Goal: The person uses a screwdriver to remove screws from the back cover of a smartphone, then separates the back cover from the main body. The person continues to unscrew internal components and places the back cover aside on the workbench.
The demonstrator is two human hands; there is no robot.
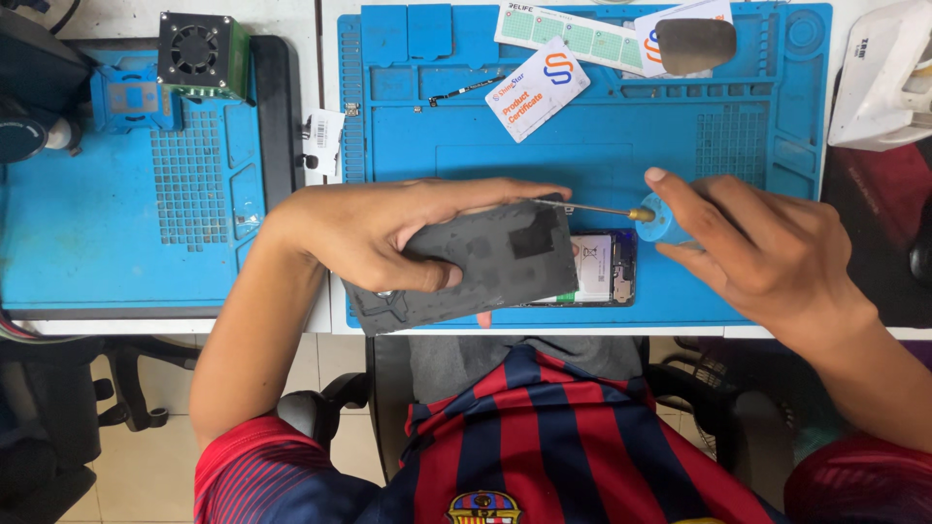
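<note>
My left hand (383,233) grips a dark grey phone back cover (471,267), lifted at an angle off an opened phone body (607,270) that lies on a blue silicone work mat (602,160). My right hand (762,247) holds a blue-handled tool (660,221) with a brass collar. Its thin metal shaft (582,207) points left and its tip touches the upper edge of the cover. Part of the phone is hidden under the cover.
Two white cards (536,87) and a strip lie at the mat's far side, with a thin dark flex part (466,91). A second blue mat (126,213) sits left, carrying a green fan unit (201,53). A white device (883,82) stands at right.
</note>
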